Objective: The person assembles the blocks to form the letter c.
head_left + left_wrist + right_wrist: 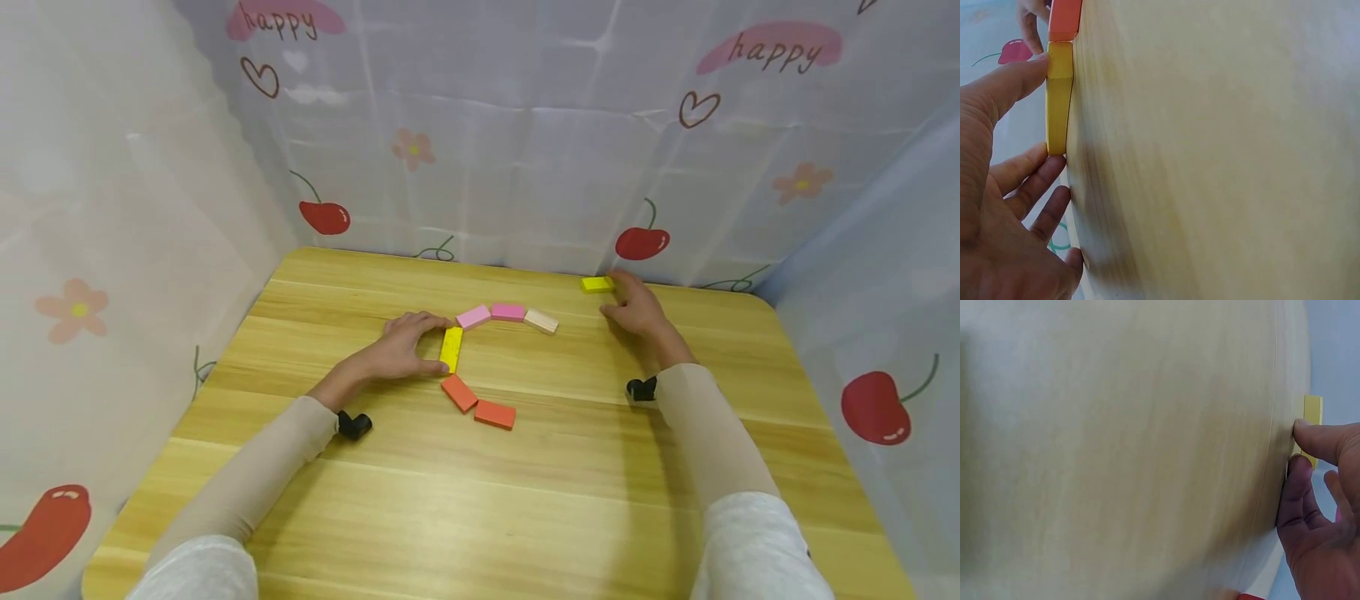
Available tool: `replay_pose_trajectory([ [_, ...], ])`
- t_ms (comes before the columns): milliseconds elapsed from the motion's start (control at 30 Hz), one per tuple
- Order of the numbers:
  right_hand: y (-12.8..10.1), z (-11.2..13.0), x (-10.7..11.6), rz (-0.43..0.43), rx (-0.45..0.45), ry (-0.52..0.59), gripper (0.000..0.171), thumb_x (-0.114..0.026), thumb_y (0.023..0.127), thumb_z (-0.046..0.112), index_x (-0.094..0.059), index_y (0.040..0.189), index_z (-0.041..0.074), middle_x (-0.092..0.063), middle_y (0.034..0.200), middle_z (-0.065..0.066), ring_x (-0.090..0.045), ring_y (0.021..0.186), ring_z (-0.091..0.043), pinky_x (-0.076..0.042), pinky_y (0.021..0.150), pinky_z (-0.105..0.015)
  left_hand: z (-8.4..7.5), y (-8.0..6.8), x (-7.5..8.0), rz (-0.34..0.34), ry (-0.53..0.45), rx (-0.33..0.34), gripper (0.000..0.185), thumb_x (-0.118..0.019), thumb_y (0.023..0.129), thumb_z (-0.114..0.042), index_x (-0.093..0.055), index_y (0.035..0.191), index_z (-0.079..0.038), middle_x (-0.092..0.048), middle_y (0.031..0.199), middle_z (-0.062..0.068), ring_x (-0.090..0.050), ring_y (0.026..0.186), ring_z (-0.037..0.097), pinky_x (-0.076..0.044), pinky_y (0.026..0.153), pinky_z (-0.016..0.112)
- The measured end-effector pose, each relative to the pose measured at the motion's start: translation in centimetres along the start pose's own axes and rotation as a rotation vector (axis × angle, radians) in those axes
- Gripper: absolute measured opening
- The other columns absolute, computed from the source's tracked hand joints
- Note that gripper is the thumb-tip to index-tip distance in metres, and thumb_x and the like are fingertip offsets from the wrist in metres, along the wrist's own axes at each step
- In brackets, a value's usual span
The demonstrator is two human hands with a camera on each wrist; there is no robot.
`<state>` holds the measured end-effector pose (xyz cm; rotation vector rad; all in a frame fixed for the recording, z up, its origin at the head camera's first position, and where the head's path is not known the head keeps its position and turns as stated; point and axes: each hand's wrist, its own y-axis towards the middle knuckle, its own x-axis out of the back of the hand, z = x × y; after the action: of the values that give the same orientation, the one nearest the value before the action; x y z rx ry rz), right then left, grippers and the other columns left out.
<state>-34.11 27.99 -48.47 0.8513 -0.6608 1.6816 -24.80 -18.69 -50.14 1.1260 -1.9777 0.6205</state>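
My left hand [401,346] pinches the yellow block [451,349] into the curve; my right hand [636,307] touches, maybe pinches, the far yellow block [597,284], which must join next.

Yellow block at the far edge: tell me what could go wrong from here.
1. The far yellow block lies close to the table's back edge; the right hand touching it could nudge it off.
2. The left hand pinches the yellow block in the arc, which sits against a pink block and an orange block; a slip could shift them.
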Motion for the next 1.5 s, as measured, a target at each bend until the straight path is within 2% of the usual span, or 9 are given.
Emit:
replay_pose_trajectory([
  [200, 0.2, 0.2, -0.1, 0.024, 0.031, 0.024, 0.074, -0.065, 0.101, 0.005, -0.029, 0.165, -0.005, -0.025, 0.173, -0.032, -0.029, 0.158, -0.052, -0.028, 0.129, -0.065, -0.1, -0.2, 0.0, -0.005, 0.008, 0.000, 0.080, -0.086, 0.087, -0.050, -0.055, 0.156, -0.025, -0.056, 0.156, 0.002, -0.044, 0.147, 0.033, -0.024, 0.118, 0.062],
  [400, 0.1, 0.6, -0.1, 0.056, 0.002, -0.006, 0.070, -0.061, 0.103, 0.006, -0.030, 0.165, -0.002, -0.028, 0.173, -0.030, -0.028, 0.160, -0.050, -0.022, 0.132, -0.063, -0.3, -0.2, 0.0, -0.008, 0.009, -0.008, 0.080, -0.085, 0.087, -0.050, -0.054, 0.156, -0.024, -0.056, 0.156, 0.002, -0.044, 0.146, 0.033, -0.024, 0.117, 0.061],
  [600, 0.0, 0.4, -0.4, 0.009, -0.017, -0.016, 0.063, -0.062, 0.104, 0.011, -0.039, 0.161, -0.003, -0.035, 0.168, -0.033, -0.034, 0.156, -0.052, -0.025, 0.130, -0.064, -0.3, -0.2, 0.1, -0.014, 0.011, -0.010, 0.081, -0.086, 0.087, -0.051, -0.054, 0.156, -0.024, -0.056, 0.156, 0.004, -0.044, 0.147, 0.035, -0.024, 0.117, 0.063],
  [800, 0.2, 0.2, -0.7, -0.036, -0.110, 0.012, 0.059, -0.067, 0.104, 0.020, -0.046, 0.157, 0.003, -0.045, 0.164, -0.027, -0.045, 0.146, -0.050, -0.031, 0.127, -0.065, 0.0, -0.1, 0.0, -0.010, 0.019, -0.015, 0.081, -0.085, 0.087, -0.053, -0.054, 0.157, -0.025, -0.056, 0.157, 0.002, -0.044, 0.148, 0.034, -0.024, 0.117, 0.063],
  [933, 0.5, 0.3, -0.9, -0.079, -0.151, 0.014, 0.054, -0.070, 0.103, 0.026, -0.053, 0.149, 0.005, -0.054, 0.158, -0.025, -0.047, 0.144, -0.049, -0.031, 0.125, -0.065, 0.0, -0.1, 0.0, -0.009, 0.012, -0.021, 0.081, -0.086, 0.087, -0.052, -0.054, 0.157, -0.025, -0.056, 0.157, 0.003, -0.044, 0.148, 0.034, -0.024, 0.118, 0.063],
  [1167, 1.1, 0.1, -1.2, -0.132, -0.215, 0.033, 0.043, -0.062, 0.105, 0.017, -0.055, 0.147, 0.007, -0.054, 0.158, -0.024, -0.049, 0.143, -0.046, -0.035, 0.123, -0.063, 0.0, 0.0, -0.1, -0.009, 0.015, -0.020, 0.081, -0.086, 0.087, -0.053, -0.054, 0.157, -0.027, -0.056, 0.157, 0.002, -0.044, 0.148, 0.033, -0.025, 0.117, 0.062],
  [1500, 1.5, -0.2, -1.5, -0.170, -0.249, 0.108, 0.042, -0.062, 0.102, 0.011, -0.058, 0.144, 0.005, -0.056, 0.153, -0.025, -0.049, 0.140, -0.045, -0.035, 0.124, -0.061, 0.1, -0.1, -0.1, -0.007, 0.017, -0.009, 0.081, -0.086, 0.087, -0.054, -0.054, 0.156, -0.028, -0.056, 0.157, 0.002, -0.044, 0.148, 0.033, -0.026, 0.116, 0.061],
])
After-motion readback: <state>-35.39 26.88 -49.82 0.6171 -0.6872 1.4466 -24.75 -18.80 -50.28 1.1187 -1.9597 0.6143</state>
